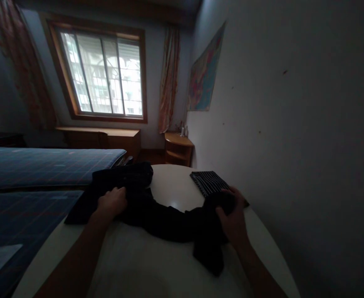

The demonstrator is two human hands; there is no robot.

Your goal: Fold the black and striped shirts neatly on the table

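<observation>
A black garment (169, 223) lies bunched in a curve across the round white table (138, 269); its exact kind is hard to make out in the dim light. My left hand (113, 203) is closed on its left part, where a dark folded bundle (126, 174) sits just beyond. On the other side my right hand (233, 215) grips the bunched right end, thumb towards me and fingers over the far side. A loose flap (209, 258) hangs towards me from that end. Just past my right hand, a black-and-white striped folded cloth (211, 182) rests flat.
Beds with blue checked mattresses (45, 167) stand at the left, close to the table. A wall (309, 165) runs along the right side. Farther off are a wooden desk (122, 132) below the window (104, 74) and a corner shelf (178, 142).
</observation>
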